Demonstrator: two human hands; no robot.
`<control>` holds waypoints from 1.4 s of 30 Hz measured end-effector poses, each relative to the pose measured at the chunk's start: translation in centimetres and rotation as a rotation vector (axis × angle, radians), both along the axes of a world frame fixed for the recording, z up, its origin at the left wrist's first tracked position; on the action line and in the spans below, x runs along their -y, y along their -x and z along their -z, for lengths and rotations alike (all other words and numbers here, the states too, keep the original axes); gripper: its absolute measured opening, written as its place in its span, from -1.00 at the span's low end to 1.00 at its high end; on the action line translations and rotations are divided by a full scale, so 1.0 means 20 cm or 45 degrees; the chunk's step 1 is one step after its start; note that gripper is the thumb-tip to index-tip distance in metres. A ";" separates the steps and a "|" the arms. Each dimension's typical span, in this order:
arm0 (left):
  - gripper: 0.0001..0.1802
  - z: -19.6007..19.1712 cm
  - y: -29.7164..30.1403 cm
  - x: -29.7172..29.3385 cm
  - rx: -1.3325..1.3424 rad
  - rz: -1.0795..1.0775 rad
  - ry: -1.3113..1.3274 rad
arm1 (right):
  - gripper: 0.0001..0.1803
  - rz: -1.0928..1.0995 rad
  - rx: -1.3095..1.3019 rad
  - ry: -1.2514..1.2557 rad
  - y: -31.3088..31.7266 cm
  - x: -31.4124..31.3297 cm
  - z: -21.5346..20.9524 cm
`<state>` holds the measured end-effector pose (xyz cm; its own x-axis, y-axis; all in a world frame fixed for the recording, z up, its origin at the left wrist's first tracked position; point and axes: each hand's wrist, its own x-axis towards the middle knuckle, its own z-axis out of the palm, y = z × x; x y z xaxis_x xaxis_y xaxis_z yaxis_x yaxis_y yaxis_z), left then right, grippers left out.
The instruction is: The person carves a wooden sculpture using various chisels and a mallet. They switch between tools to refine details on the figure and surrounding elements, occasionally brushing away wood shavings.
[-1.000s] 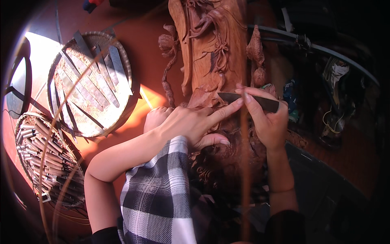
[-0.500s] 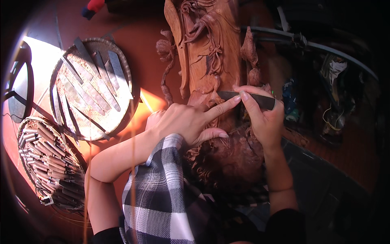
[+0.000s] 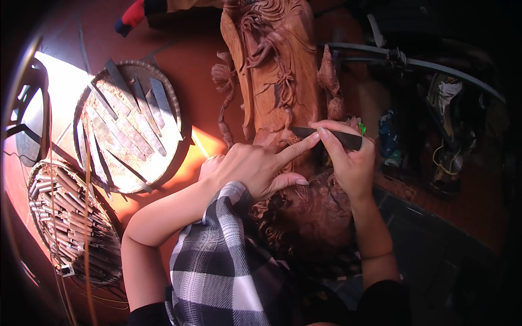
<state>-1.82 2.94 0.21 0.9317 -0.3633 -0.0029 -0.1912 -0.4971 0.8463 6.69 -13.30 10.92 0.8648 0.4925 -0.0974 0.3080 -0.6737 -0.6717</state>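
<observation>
Little has shifted since a moment ago: both hands sit at the same spot on the carving [image 3: 274, 70], only slightly nearer the picture's middle. One right hand [image 3: 350, 160] is closed around one dark chisel [image 3: 329, 137], thumb and fingers wrapped on its handle, the blade lying across the wood towards the left. One left hand [image 3: 253, 168] rests half open on the carving, its forefinger stretched out so the tip touches the blade; the other fingers are loosely curled and hold nothing. The carving lies lengthwise between the hands, running up to the top edge. Two round baskets stand to the left: the upper basket [image 3: 176, 111] holds flat blades, too overlapped to count, and the lower basket [image 3: 41, 174] is packed with tool handles. A checked cloth [image 3: 223, 266] covers the carving's near end.
</observation>
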 end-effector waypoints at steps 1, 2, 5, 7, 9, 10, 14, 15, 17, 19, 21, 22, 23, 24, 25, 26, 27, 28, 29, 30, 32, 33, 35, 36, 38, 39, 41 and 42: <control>-0.08 0.00 0.00 0.00 0.017 0.016 -0.003 | -0.84 0.016 -0.006 -0.032 0.00 0.01 0.00; -0.08 0.01 0.01 0.00 0.057 -0.017 0.015 | -0.84 -0.021 -0.001 -0.021 0.00 0.02 0.01; -0.13 0.01 0.01 -0.01 -0.023 0.019 0.040 | -0.85 -0.045 -0.002 -0.010 -0.01 0.04 0.03; -0.14 0.02 -0.01 -0.01 0.063 -0.021 0.074 | -0.85 0.049 -0.023 -0.030 0.00 0.01 0.01; -0.15 0.01 0.00 0.00 0.062 -0.029 0.068 | -0.85 -0.072 0.001 -0.037 -0.02 0.04 0.02; -0.16 -0.01 0.02 0.00 0.021 -0.014 0.045 | -0.85 -0.133 0.013 -0.040 -0.02 0.06 0.03; -0.14 0.03 -0.01 0.01 0.150 -0.114 0.121 | -0.85 -0.020 -0.042 -0.048 -0.01 0.02 0.01; -0.14 0.03 -0.02 0.01 0.129 -0.073 0.088 | -0.85 -0.023 -0.012 -0.061 -0.01 0.03 0.01; -0.15 0.00 0.03 0.01 0.073 -0.023 0.031 | -0.85 -0.090 0.028 -0.058 -0.01 0.05 0.02; -0.17 -0.02 0.04 -0.01 -0.051 0.054 -0.059 | -0.84 -0.218 0.049 -0.023 -0.03 0.08 0.04; -0.17 0.02 0.01 0.01 0.113 -0.054 0.033 | -0.83 -0.065 0.019 0.014 -0.01 0.04 0.01; -0.17 0.04 0.00 0.02 0.196 -0.106 0.080 | -0.82 0.014 0.004 0.032 0.01 0.03 -0.01; -0.18 0.04 0.00 0.02 0.284 -0.069 0.127 | -0.82 -0.010 0.052 -0.014 0.02 0.04 -0.02; -0.19 0.04 0.02 0.01 0.373 -0.031 0.174 | -0.82 -0.032 0.101 -0.060 0.03 0.07 -0.03; -0.20 0.05 0.03 0.01 0.461 0.009 0.221 | -0.81 -0.053 0.149 -0.106 0.03 0.09 -0.05; -0.21 0.07 0.05 0.00 0.500 -0.091 0.247 | -0.81 -0.036 0.115 -0.151 0.04 0.11 -0.07; -0.23 0.10 0.07 0.00 0.539 -0.190 0.273 | -0.80 -0.019 0.082 -0.197 0.05 0.12 -0.10; -0.24 0.12 0.08 -0.01 0.577 -0.289 0.299 | -0.80 -0.002 0.049 -0.244 0.05 0.13 -0.13; -0.30 0.07 0.05 -0.05 0.529 -0.313 0.183 | -0.82 0.015 0.030 -0.266 0.06 0.14 -0.15; -0.32 0.08 0.03 -0.03 0.517 -0.337 0.119 | -0.82 -0.051 0.080 -0.262 0.05 0.15 -0.15; -0.37 0.10 -0.02 0.02 0.494 -0.384 -0.021 | -0.83 -0.181 0.181 -0.263 0.03 0.18 -0.15; -0.45 0.06 -0.03 0.01 0.469 -0.296 -0.024 | -0.83 -0.132 0.141 -0.286 0.05 0.17 -0.14; -0.41 0.05 0.01 -0.02 0.463 -0.173 0.159 | -0.82 -0.037 0.060 -0.327 0.09 0.15 -0.14; -0.40 0.05 0.03 -0.03 0.456 -0.113 0.253 | -0.75 -0.088 0.127 -0.192 0.09 0.17 -0.15; -0.46 0.05 0.06 -0.05 0.695 -0.304 0.312 | -0.72 -0.357 0.241 -0.068 0.09 0.19 -0.17; -0.47 0.03 0.08 -0.07 0.764 -0.355 0.262 | -0.72 -0.511 0.339 -0.014 0.09 0.20 -0.18; -0.51 0.00 0.07 -0.08 0.916 -0.373 0.234 | -0.70 -0.812 0.535 0.103 0.10 0.21 -0.20; -0.50 -0.01 0.05 -0.06 0.914 -0.334 0.262 | -0.74 -0.877 0.682 0.048 0.11 0.17 -0.15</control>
